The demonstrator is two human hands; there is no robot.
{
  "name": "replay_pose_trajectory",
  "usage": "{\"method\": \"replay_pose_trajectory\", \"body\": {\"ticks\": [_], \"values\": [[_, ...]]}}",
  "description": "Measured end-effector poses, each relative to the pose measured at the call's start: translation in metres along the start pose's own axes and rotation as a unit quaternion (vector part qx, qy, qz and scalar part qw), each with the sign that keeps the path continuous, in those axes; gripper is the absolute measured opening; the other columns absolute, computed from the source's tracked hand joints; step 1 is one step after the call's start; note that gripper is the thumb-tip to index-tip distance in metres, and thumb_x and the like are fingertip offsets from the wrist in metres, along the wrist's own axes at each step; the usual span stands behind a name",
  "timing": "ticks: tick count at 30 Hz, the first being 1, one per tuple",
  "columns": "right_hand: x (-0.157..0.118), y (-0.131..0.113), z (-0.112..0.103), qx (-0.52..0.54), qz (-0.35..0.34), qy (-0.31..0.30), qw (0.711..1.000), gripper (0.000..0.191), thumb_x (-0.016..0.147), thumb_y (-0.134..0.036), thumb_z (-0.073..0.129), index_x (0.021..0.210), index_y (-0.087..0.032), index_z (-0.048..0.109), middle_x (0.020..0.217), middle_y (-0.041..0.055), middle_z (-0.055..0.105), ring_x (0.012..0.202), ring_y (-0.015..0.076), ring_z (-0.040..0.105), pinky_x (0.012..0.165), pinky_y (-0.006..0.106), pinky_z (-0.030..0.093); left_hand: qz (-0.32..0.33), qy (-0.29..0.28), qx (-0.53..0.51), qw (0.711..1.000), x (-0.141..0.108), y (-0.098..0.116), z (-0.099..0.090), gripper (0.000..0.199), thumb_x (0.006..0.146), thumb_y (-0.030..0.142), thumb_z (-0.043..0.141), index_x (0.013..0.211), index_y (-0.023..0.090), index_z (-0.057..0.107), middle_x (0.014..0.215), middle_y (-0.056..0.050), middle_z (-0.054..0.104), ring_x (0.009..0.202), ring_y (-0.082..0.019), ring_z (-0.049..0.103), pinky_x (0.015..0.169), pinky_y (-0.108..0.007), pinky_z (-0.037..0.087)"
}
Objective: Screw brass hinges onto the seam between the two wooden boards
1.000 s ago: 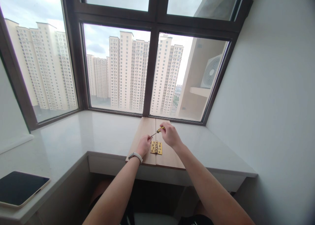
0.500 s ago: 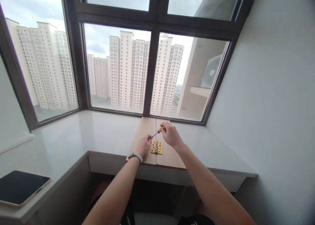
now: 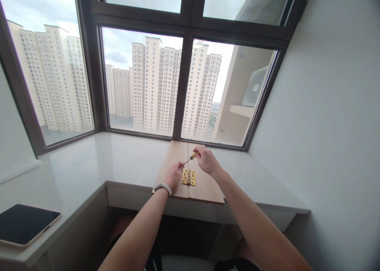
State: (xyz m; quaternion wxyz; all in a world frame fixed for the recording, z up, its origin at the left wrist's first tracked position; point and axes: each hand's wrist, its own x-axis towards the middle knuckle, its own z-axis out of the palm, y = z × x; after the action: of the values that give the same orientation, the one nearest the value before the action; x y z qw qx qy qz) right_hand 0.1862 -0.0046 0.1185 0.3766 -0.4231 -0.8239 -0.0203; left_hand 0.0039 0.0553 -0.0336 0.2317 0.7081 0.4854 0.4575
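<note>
My right hand (image 3: 205, 158) grips the yellow handle of a screwdriver (image 3: 194, 155), whose thin shaft slants down to the left. At the shaft's tip are the pinched fingers of my left hand (image 3: 174, 173); whatever small piece they hold is too small to make out. A gold hinge (image 3: 189, 177) lies unfolded across the seam between two light wooden boards (image 3: 204, 188), just right of my left hand. Small dark and shiny spots show on both hinge leaves. A pale band (image 3: 163, 188) is round my left wrist.
The boards rest on a white window ledge (image 3: 127, 160), their near ends at its front edge. A dark-screened tablet (image 3: 26, 223) lies at the far left. Brown window frames (image 3: 181, 85) stand behind the ledge, and a white wall (image 3: 320, 105) rises at the right.
My right hand and the screwdriver handle have turned very slightly. My left hand, the hinge and the boards stay in place.
</note>
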Motion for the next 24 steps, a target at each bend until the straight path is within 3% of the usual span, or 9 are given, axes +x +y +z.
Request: {"method": "replay_pose_trajectory", "body": {"ticks": [7, 16, 19, 24], "values": [[0.007, 0.006, -0.008, -0.013, 0.006, -0.043, 0.999, 0.021, 0.091, -0.003, 0.055, 0.096, -0.020, 0.067, 0.100, 0.0056, 0.069, 0.092, 0.0179, 0.066, 0.083, 0.029, 0.049, 0.009, -0.004, -0.013, 1.000, 0.001, -0.004, 0.003, 0.015, 0.096, 0.023, 0.050, 0.091, 0.020, 0.064, 0.087, -0.004, 0.070, 0.081, -0.017, 0.061, 0.073, -0.026, 0.043], [0.015, 0.004, -0.013, -0.034, 0.018, -0.048, 0.998, 0.012, 0.091, -0.011, 0.060, 0.086, -0.020, 0.067, 0.090, 0.0057, 0.072, 0.086, 0.0186, 0.065, 0.080, 0.029, 0.046, 0.022, -0.008, -0.026, 0.999, 0.000, -0.003, 0.003, 0.013, 0.092, 0.019, 0.053, 0.088, 0.019, 0.065, 0.084, -0.004, 0.069, 0.077, -0.016, 0.060, 0.071, -0.026, 0.042], [0.018, 0.000, -0.014, -0.028, 0.025, -0.048, 0.998, 0.004, 0.091, -0.018, 0.064, 0.092, -0.020, 0.067, 0.087, 0.0041, 0.072, 0.079, 0.0172, 0.064, 0.075, 0.027, 0.045, 0.038, -0.013, -0.026, 0.999, -0.002, -0.002, 0.002, 0.012, 0.090, 0.019, 0.054, 0.087, 0.019, 0.066, 0.084, -0.004, 0.069, 0.078, -0.017, 0.060, 0.072, -0.027, 0.043], [0.019, -0.005, -0.012, -0.002, 0.047, -0.022, 0.999, 0.018, 0.092, -0.027, 0.066, 0.109, -0.024, 0.061, 0.075, -0.0015, 0.068, 0.065, 0.0156, 0.060, 0.066, 0.026, 0.041, 0.055, -0.035, -0.032, 0.997, -0.005, 0.002, 0.001, 0.012, 0.087, 0.026, 0.061, 0.086, 0.018, 0.070, 0.088, -0.006, 0.071, 0.080, -0.018, 0.060, 0.074, -0.028, 0.044]]}}
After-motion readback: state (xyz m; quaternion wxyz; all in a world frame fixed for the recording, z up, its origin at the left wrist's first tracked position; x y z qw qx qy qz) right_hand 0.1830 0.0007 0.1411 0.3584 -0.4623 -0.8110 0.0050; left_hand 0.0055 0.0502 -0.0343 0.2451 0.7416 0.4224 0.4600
